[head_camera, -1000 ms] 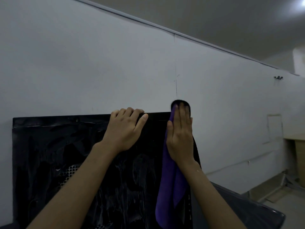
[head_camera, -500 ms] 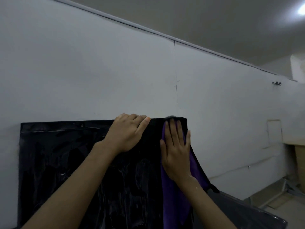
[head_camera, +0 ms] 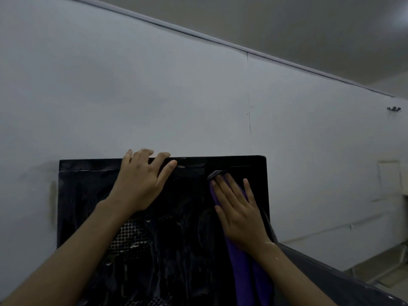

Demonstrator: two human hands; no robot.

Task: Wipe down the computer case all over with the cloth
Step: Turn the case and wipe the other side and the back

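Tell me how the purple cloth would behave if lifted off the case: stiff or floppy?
Probably floppy: the purple cloth hangs limp below the right hand. Likely damp and clingy, since the computer case shows wet streaks.

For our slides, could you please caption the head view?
Left hand grips the top edge of the black computer case while the right hand presses a purple cloth flat against its side.

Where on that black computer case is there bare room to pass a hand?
Bare panel lies left of the left hand, out to the left edge of the computer case, and in the strip between the two hands. The right side is crowded: the right hand presses the cloth flat there.
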